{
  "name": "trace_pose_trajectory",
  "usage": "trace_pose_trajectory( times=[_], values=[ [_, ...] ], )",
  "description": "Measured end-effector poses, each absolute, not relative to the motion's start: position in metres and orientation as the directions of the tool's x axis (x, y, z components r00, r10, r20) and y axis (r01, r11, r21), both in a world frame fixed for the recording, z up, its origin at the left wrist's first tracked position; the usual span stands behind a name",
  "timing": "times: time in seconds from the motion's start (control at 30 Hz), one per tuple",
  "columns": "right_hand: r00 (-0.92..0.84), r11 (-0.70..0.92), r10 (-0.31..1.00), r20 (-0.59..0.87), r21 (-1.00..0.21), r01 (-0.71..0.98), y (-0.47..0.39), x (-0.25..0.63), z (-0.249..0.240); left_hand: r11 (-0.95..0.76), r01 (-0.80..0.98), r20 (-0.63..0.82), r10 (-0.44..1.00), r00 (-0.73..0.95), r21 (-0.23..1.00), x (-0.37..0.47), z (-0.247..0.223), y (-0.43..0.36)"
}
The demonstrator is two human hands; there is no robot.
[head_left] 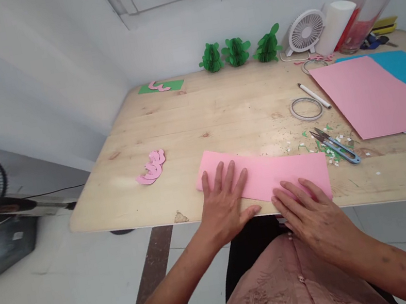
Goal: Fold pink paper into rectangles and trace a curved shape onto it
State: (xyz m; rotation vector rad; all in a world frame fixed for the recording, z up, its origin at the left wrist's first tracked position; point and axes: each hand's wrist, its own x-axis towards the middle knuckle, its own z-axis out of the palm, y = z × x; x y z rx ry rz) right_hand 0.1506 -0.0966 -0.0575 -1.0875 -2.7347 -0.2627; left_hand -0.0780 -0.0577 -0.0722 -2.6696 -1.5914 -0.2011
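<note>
A long strip of pink paper (259, 173), which looks folded, lies flat along the front edge of the wooden table. My left hand (224, 201) presses on its left part with the fingers spread and the thumb pointing right. On the right part rests my right hand (309, 209), its fingers stretched out flat over the paper. Curved pink paper cutouts (152, 168) lie in a small pile to the left. Right of the strip are thread snips (334, 145) with blue handles, among green and white paper scraps (331, 153).
Green paper figures (236, 53) stand along the wall beside a small white fan (306, 31). A tape roll (306, 108) and white pen (314, 95) lie near pink sheets (381, 94). A clear bottle (375, 11) stands back right. A green card (175, 85) lies back left.
</note>
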Motion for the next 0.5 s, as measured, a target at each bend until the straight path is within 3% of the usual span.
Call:
trace_pose_trajectory(
  times=[0.2, 0.5],
  values=[
    [-0.717, 0.718, 0.656, 0.234, 0.098, 0.689, -0.096, 0.153, -0.062, -0.620, 0.785, 0.128, 0.780, 0.613, 0.019, -0.059, -0.068, -0.089],
    [-0.718, 0.717, 0.658, 0.227, 0.104, 0.690, -0.096, 0.153, -0.064, -0.365, 0.927, 0.154, 0.915, 0.374, -0.083, -0.129, -0.075, -0.088]
  ],
)
